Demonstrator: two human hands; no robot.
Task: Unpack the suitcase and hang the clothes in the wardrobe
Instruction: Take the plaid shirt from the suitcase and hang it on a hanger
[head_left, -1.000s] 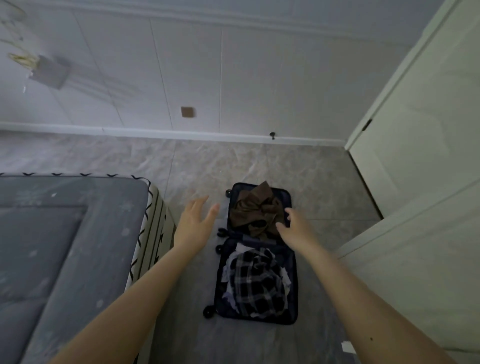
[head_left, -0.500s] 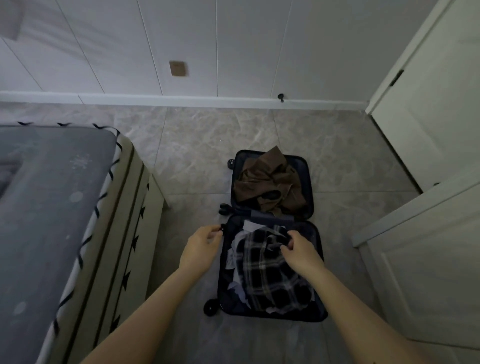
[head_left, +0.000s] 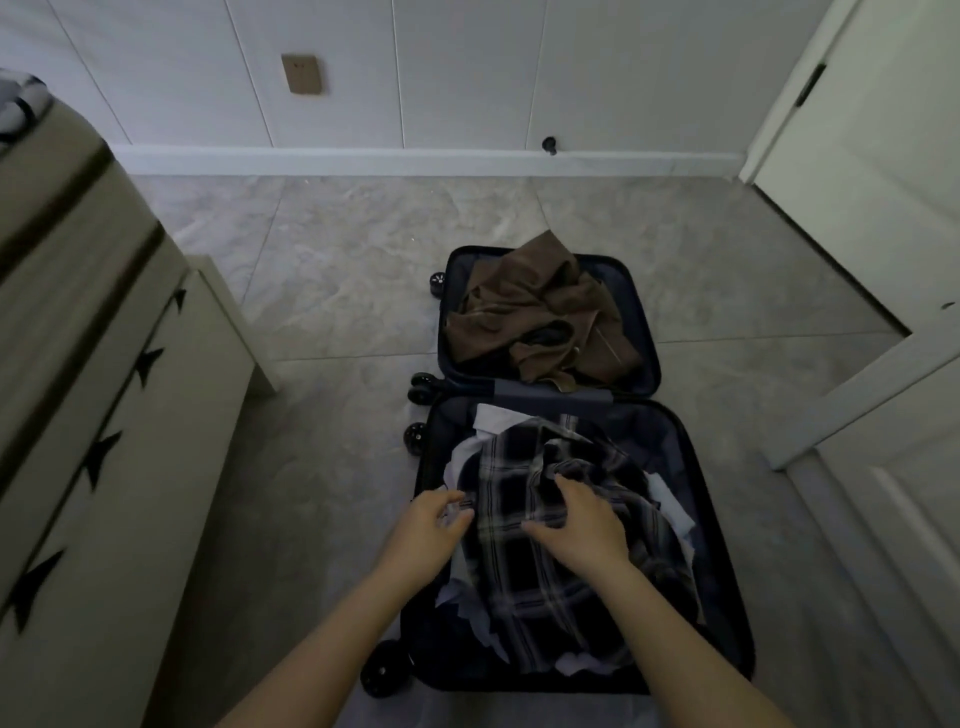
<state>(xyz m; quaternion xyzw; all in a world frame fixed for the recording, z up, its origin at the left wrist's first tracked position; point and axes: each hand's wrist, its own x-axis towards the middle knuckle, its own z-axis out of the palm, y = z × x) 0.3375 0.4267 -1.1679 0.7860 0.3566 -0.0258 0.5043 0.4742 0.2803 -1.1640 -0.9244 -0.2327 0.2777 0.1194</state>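
Observation:
A dark blue suitcase (head_left: 719, 525) lies open flat on the floor. Its far half holds a crumpled brown garment (head_left: 530, 317). The near half holds a black-and-white plaid shirt (head_left: 540, 597) on top of white clothing (head_left: 493, 418). My left hand (head_left: 428, 530) pinches the plaid shirt's left edge. My right hand (head_left: 584, 525) is on the middle of the shirt with its fingers curled into the cloth.
A bed with a beige striped cover (head_left: 78, 415) fills the left side. White wardrobe doors (head_left: 883, 182) stand at the right, one panel (head_left: 893, 519) close beside the suitcase. Grey tiled floor (head_left: 337, 291) lies between bed and suitcase. A white panelled wall (head_left: 441, 78) is behind.
Both hands have come down from above the brown garment to the plaid shirt and taken hold of it. My view has dropped closer to the suitcase.

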